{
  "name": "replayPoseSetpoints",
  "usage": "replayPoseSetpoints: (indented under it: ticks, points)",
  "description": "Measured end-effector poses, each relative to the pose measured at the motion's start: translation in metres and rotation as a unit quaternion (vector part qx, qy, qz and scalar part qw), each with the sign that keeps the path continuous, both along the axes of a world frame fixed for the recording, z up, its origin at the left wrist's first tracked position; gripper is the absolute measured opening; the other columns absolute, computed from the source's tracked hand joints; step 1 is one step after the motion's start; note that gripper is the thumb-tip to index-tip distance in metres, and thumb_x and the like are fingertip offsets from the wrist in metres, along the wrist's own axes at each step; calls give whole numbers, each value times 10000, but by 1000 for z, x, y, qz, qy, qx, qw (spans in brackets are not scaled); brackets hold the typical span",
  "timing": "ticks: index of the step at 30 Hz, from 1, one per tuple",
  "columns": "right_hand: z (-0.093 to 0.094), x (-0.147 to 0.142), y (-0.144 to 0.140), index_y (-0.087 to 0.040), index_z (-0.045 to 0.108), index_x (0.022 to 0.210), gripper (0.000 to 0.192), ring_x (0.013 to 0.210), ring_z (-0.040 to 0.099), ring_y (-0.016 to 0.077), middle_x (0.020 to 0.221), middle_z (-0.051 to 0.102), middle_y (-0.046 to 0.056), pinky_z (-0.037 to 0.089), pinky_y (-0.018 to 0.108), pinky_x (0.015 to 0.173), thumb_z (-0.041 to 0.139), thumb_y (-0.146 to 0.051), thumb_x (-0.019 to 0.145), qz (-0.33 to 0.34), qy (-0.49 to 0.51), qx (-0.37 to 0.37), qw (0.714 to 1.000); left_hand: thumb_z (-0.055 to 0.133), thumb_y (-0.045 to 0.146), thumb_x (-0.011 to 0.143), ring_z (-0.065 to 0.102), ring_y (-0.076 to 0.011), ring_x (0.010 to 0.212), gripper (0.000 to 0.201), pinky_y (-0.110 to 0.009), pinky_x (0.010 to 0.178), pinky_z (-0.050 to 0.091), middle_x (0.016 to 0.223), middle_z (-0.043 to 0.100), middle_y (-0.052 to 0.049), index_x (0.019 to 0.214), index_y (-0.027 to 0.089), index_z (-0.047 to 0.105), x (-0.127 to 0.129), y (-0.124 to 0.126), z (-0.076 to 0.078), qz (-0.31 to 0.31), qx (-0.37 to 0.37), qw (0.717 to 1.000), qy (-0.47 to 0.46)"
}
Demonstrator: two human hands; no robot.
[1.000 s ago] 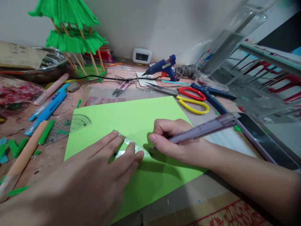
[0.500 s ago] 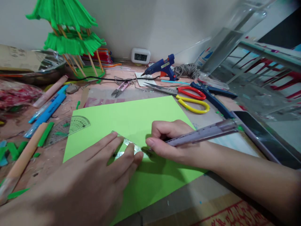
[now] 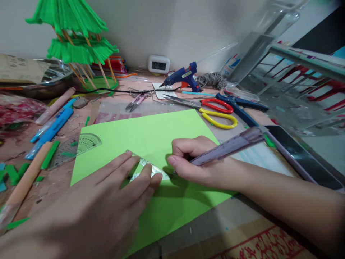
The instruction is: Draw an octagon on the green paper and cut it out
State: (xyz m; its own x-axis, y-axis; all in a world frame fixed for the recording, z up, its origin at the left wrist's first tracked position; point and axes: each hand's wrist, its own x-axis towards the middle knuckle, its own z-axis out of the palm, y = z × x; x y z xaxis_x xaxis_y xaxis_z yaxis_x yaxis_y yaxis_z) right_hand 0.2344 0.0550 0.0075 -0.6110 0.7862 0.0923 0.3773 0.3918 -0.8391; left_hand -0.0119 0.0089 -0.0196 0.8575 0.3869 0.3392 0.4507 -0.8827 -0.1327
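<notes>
Our right grip [image 3: 206, 171] pinched a purple pen [image 3: 229, 145] near the right corner of a clear set square [image 3: 155, 169]. Our left grip [image 3: 107, 194], loosely spread, pressed over it on green paper [image 3: 140, 131].

It looks like a handicraft workspace on a tabletop [image 3: 78, 118]: beyond the right hand [image 3: 198, 158] lie a hot-glue gun [image 3: 183, 76], scissors [image 3: 199, 107] and a coil of grey twine [image 3: 213, 82]. Beyond the left hand [image 3: 99, 201] stands a tiered, green-roofed stick model [image 3: 78, 52]; left of that hand lie green snippets [image 3: 13, 175] and a blue highlighter [image 3: 51, 133].
</notes>
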Motion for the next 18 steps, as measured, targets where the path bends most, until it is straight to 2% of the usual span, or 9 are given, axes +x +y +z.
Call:
replayPoseSetpoints:
  ticks: [8,14,18]
  points:
    - [0,0,1,-227,348,648,361,519,368,70,582,383,-82,299,208,481,560,-211,939,16,16,2,1000,639,235,702,479,-302,1278,325,-406,1311,-4,1228,707,-66,973,184,810,0,-1,-6,6,-9,1000,-9]
    - [-1,0,0,-226,331,643,369,515,353,64,570,353,-86,279,195,465,557,-186,932,15,18,13,1000,603,234,757,493,-297,1249,386,-402,1304,16,1232,683,-90,1081,136,789,-2,1,-4,12,3,1000,-14]
    - [-1,0,-1,-222,329,640,372,513,353,57,567,354,-86,273,185,460,556,-171,930,15,21,13,1000,580,221,785,494,-284,1241,370,-402,1301,27,1245,678,-87,1079,134,787,-1,2,-3,3,7,1000,-8]
